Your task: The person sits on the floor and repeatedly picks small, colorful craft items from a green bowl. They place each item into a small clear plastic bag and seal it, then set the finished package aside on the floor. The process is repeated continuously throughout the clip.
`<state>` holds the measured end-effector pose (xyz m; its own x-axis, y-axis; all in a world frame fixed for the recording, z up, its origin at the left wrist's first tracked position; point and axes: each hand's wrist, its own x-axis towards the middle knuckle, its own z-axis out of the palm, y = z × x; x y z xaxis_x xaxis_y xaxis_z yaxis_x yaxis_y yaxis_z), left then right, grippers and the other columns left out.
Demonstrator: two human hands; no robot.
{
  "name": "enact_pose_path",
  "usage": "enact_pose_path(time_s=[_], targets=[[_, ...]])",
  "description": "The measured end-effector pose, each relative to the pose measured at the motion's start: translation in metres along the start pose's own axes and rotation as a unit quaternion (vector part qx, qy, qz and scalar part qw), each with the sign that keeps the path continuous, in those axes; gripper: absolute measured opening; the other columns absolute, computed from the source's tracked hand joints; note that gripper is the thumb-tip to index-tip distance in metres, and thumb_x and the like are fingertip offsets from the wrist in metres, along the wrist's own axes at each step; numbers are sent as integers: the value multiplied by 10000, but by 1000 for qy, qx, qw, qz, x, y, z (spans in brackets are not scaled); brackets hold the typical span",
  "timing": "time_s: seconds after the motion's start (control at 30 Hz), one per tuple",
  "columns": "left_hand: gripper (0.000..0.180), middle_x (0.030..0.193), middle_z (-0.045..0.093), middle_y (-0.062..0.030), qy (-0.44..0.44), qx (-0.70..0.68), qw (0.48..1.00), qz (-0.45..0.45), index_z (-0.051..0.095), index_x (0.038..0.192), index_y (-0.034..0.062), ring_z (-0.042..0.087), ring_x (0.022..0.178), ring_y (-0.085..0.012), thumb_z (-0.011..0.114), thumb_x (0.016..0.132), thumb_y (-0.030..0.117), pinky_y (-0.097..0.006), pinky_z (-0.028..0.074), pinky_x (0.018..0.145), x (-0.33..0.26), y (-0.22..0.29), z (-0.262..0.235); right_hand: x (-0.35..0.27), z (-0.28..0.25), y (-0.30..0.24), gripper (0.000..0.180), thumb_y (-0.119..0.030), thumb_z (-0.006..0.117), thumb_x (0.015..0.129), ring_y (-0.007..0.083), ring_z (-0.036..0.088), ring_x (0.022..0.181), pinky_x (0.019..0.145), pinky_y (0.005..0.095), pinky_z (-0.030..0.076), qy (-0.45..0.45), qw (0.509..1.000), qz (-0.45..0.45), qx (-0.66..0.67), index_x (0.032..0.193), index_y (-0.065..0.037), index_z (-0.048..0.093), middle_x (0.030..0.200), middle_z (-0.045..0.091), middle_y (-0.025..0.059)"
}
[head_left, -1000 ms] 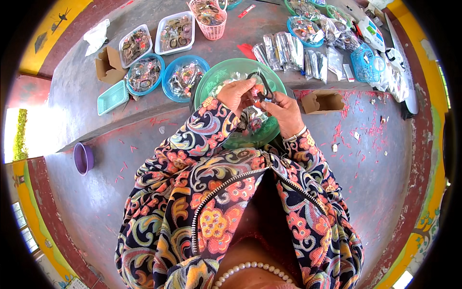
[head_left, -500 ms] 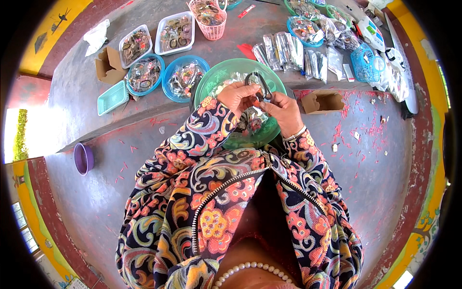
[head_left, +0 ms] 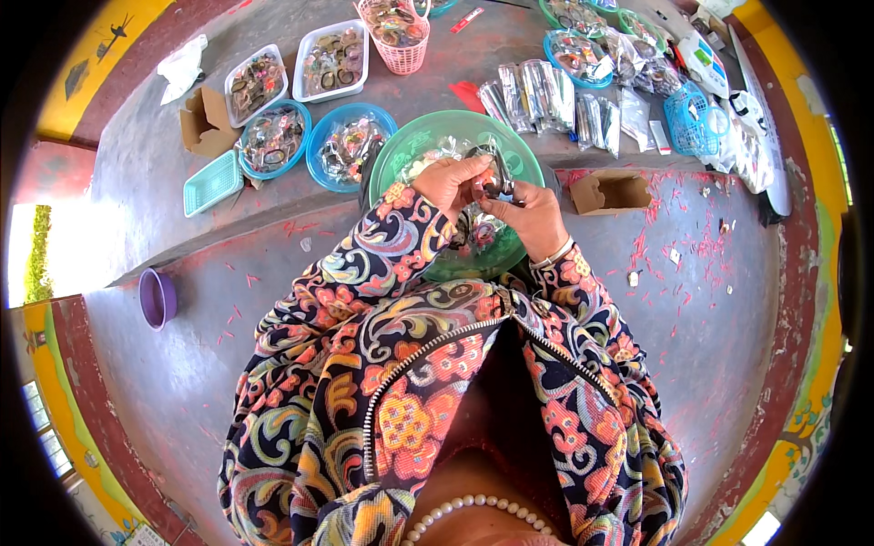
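Observation:
My left hand (head_left: 448, 184) and my right hand (head_left: 526, 217) meet over a big green bowl (head_left: 414, 150) that holds several small clear packets. Between the fingertips of both hands is a small clear plastic packet (head_left: 492, 173) with a dark ring-like item inside. Both hands pinch it, held a little above the bowl's contents. My patterned sleeves cover both forearms, and a thin bracelet (head_left: 552, 258) shows at my right wrist.
Two blue bowls (head_left: 273, 138) (head_left: 350, 146), two white trays (head_left: 332, 59), a pink basket (head_left: 396, 32) and a teal tray (head_left: 212, 182) lie left and behind. Rows of clear packets (head_left: 546, 105), open cardboard boxes (head_left: 612, 191) (head_left: 205, 120), a blue basket (head_left: 694, 118) and a purple cup (head_left: 157, 297) surround me.
My hands stay over the green bowl; the fingers have shifted slightly on the small packet. Nothing else has moved.

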<state>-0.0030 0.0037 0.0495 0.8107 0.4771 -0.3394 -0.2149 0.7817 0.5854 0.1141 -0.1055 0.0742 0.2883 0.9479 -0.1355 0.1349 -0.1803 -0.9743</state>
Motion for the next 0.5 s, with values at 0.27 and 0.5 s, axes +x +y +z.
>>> enact_pose_path(time_s=[0.27, 0.5], targets=[[107, 691, 555, -7, -16, -27, 999, -36, 569, 810, 80, 527, 677, -119, 608, 794, 179, -272, 414, 633, -7, 9, 7, -2, -1, 3, 178, -101, 687, 719, 30, 460, 597, 514, 204, 379, 31, 997, -33, -66, 820, 31, 624, 688, 587, 0], [172, 860, 603, -63, -54, 17, 997, 44, 611, 806, 39, 552, 772, -151, 610, 797, 211, -280, 453, 719, -7, 7, 6, 2, -6, -1, 112, -78, 642, 758, 81, 508, 597, 545, 204, 382, 37, 986, 50, 155, 833, 3, 626, 702, 614, 32]])
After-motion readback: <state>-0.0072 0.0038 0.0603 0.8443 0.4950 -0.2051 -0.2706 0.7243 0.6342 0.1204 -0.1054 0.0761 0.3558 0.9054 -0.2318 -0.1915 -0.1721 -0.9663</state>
